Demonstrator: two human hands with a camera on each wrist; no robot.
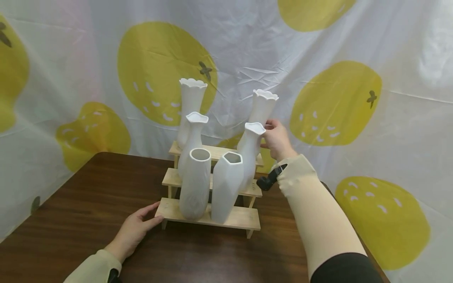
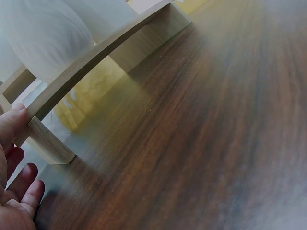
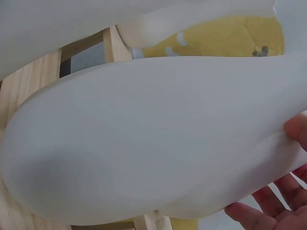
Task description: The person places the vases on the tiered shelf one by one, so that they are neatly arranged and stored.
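Observation:
A three-tier wooden stand (image 1: 244,217) bears several white vases, a pair on each step. My left hand (image 1: 132,232) holds the left end of the lowest step, thumb at its front corner; in the left wrist view the other fingers (image 2: 29,184) curl loosely below. My right hand (image 1: 277,140) grips the back right vase (image 1: 262,109), tall with a scalloped rim, round its neck. In front of it stands the middle right vase (image 1: 249,151), wavy-lipped, which partly covers that vase and fills much of the right wrist view.
On the left stand another scalloped vase (image 1: 191,98) and a wavy-lipped vase (image 1: 194,131). The lowest step bears a round-mouthed vase (image 1: 195,188) and a faceted vase (image 1: 226,184). Under the stand is a dark wooden table (image 1: 70,220); behind hangs a fruit-patterned curtain (image 1: 240,47).

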